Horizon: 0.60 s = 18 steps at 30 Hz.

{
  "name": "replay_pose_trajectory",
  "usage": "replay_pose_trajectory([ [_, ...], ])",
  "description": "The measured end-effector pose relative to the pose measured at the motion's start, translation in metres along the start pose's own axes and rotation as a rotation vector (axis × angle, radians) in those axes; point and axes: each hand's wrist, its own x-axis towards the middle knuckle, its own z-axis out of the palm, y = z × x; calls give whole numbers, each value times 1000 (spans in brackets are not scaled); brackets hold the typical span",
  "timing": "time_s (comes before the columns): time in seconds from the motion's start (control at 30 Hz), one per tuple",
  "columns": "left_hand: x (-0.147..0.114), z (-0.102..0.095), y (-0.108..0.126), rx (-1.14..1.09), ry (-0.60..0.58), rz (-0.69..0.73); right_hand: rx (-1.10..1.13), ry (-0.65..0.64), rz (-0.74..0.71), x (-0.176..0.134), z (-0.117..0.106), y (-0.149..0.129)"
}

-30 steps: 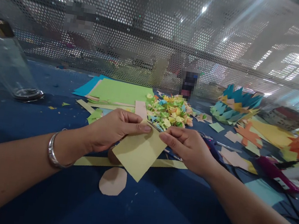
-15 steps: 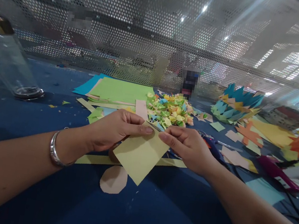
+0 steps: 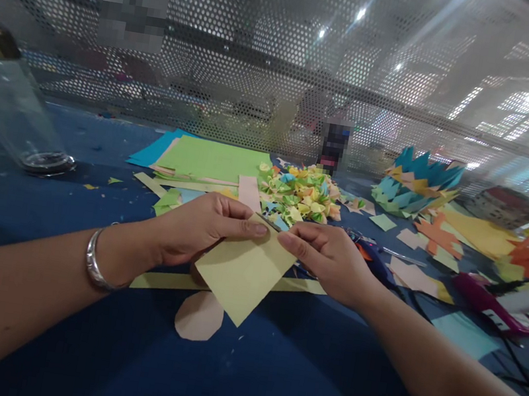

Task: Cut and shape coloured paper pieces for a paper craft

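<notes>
A pale yellow square of paper [image 3: 247,275] is held above the table, one corner pointing down toward me. My left hand [image 3: 202,228] pinches its upper left edge, thumb on top and fingers behind. Closed on the upper right edge is my right hand [image 3: 329,262], thumb and index finger together. A thin dark line runs along the paper's top edge between the thumbs; I cannot tell what it is. Under the paper lie a long yellow paper strip [image 3: 161,281] and a roundish pale pink paper piece [image 3: 199,316].
Behind the hands are stacked green sheets [image 3: 220,163] and a heap of small folded papers [image 3: 302,194]. A glass bottle [image 3: 17,112] stands left. Rightward lie a spiky blue paper piece [image 3: 415,182], orange cutouts [image 3: 439,236], a purple device [image 3: 493,308] and cables. A perforated metal screen [image 3: 242,87] rises behind.
The hands and the yellow paper have shifted very slightly left in view, along with the whole scene. Both grips look the same.
</notes>
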Motion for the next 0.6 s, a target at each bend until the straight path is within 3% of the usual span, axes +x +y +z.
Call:
replay_pose_trajectory([
  [0.2, 0, -4, 5, 85, 52, -36, -25, 2, -7, 1, 0, 1],
  [0.43, -2, -19, 14, 254, -20, -118, -37, 10, 22, 3, 0, 3],
  [0.53, -2, -34, 25, 423, 17, -83, -79, 19, 25, 3, -1, 4],
  [0.6, -5, -49, 37, 661, 36, -62, -125, 22, 14, 4, -1, 4],
])
